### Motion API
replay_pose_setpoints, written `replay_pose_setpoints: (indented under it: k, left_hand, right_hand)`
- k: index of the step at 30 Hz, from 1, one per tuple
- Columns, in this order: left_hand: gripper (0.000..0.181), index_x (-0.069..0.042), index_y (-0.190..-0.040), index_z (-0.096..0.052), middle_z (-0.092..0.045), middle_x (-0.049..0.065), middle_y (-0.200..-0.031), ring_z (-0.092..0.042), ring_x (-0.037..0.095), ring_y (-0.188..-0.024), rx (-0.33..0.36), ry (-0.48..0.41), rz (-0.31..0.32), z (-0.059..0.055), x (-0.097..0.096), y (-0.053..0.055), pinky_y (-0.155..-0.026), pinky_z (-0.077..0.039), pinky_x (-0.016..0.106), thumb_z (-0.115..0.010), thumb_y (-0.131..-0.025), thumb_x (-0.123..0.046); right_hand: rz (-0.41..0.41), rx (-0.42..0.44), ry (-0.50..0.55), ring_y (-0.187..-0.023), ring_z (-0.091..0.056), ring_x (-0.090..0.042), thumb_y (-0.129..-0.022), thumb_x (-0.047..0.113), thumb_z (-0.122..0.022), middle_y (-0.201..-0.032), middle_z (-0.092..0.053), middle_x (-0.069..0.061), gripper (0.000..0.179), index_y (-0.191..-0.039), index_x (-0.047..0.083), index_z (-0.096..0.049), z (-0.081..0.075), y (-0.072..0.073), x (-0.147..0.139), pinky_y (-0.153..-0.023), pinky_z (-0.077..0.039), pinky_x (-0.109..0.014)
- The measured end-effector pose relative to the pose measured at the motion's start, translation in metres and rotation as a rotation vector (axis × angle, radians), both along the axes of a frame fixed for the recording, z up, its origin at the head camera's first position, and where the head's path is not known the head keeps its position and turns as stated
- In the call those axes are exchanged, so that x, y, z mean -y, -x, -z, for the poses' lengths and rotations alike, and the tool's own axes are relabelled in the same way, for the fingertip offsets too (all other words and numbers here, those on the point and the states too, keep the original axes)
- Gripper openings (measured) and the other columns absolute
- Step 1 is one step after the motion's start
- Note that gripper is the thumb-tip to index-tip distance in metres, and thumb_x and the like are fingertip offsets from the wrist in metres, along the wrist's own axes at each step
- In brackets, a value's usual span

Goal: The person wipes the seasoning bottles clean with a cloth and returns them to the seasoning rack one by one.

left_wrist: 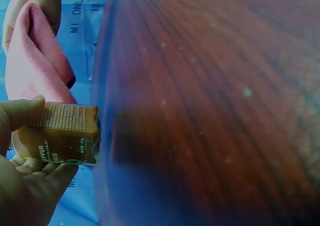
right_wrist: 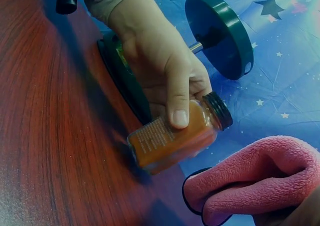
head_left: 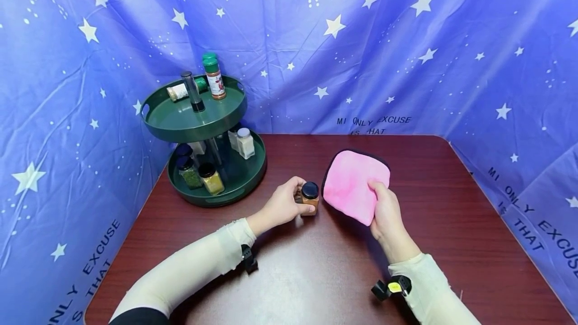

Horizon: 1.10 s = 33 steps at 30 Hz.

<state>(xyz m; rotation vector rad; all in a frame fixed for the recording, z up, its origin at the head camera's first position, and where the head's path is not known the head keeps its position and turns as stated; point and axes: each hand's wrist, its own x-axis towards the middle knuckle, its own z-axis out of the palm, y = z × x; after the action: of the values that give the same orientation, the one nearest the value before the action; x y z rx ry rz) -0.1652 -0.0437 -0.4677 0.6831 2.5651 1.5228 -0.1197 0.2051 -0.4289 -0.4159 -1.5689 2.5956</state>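
My left hand [head_left: 284, 200] grips a small square glass spice jar [head_left: 310, 205] with a black lid and orange-brown powder inside. In the right wrist view the thumb presses across the printed side of the jar [right_wrist: 172, 136], and the black lid faces away from the table. My right hand [head_left: 389, 214] holds a folded pink cloth [head_left: 354, 184] with dark edging, thumb on top, just right of the jar. The left wrist view shows the jar [left_wrist: 62, 133] close in front of the cloth [left_wrist: 37, 60], its label reading partly "EPPER".
A dark green two-tier rack [head_left: 194, 127] stands at the back left. Its top tier bears a green-capped bottle [head_left: 214, 82] and a bottle lying down [head_left: 178, 92]. Below are several jars, among them a yellow one [head_left: 211, 179] and a white shaker [head_left: 246, 143]. Starry blue curtains [head_left: 289, 29] surround the table [head_left: 451, 245].
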Motion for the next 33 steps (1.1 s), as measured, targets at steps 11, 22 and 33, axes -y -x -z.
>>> replay_pose_setpoints:
  k: [11, 22, 33]
  left_hand:
    - [0.048, -0.008, -0.118, -0.062, -0.073, 0.002, -0.106, -0.069, 0.01, -0.095, -0.013, 0.011, 0.002, 0.005, 0.0, 0.002, -0.087, -0.055, 0.027, -0.089, -0.078, -0.013]
    - [0.039, -0.009, -0.113, -0.069, -0.075, 0.0, -0.102, -0.066, 0.008, -0.09, -0.009, -0.023, 0.032, 0.009, 0.001, 0.005, -0.084, -0.054, 0.027, -0.088, -0.079, -0.011]
    - [0.032, -0.016, -0.098, -0.073, -0.073, -0.008, -0.084, -0.063, 0.004, -0.074, -0.035, 0.011, -0.002, 0.009, -0.004, 0.006, -0.07, -0.053, 0.024, -0.093, -0.074, -0.023]
  right_hand:
    - [0.002, -0.004, -0.015, -0.072, -0.07, -0.007, -0.105, 0.014, -0.047, -0.078, -0.071, 0.004, 0.022, -0.09, 0.012, -0.063, 0.0, 0.003, 0.006, -0.066, -0.058, -0.024]
    - [-0.08, 0.032, -0.124, -0.068, -0.068, -0.008, -0.103, 0.016, -0.048, -0.073, -0.069, 0.004, 0.016, -0.093, 0.009, -0.058, 0.0, 0.013, 0.027, -0.064, -0.057, -0.026]
    - [-0.244, -0.06, -0.834, -0.065, -0.057, -0.014, -0.102, 0.029, -0.055, -0.071, -0.059, -0.001, 0.028, -0.088, 0.006, -0.063, -0.018, 0.018, 0.077, -0.059, -0.049, -0.028]
